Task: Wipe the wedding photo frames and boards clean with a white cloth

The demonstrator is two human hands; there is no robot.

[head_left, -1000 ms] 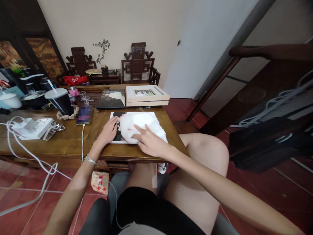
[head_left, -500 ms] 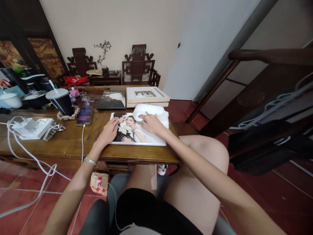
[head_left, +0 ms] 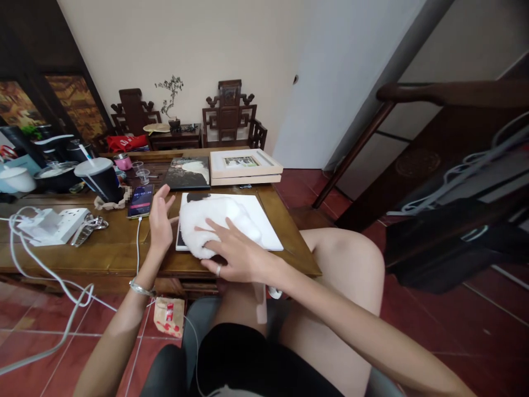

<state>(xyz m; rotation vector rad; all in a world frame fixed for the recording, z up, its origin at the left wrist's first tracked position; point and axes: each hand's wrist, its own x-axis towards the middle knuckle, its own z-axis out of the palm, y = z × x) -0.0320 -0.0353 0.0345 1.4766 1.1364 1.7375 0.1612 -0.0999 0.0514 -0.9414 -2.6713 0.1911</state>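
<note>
A white towel lies bunched over a photo panel, hiding most of the picture. Dark hair in the photo shows above the towel's top edge. My right hand grips the towel from above, its fingers spread across the cloth and pressing in; the thumb, with a ring near it, sits at the front edge. My left hand is raised beside the panel's left edge, open, fingers apart and holding nothing. Whether it touches the panel I cannot tell.
Behind the panel are a dark picture and stacked pale frames. Left stand a phone on a cable, a lidded cup with a straw, and a power strip. A wooden railing rises at right.
My right hand has moved the towel left and toward me across the photo, covering the faces. My left hand has lifted off the panel's left side and shifted left.
</note>
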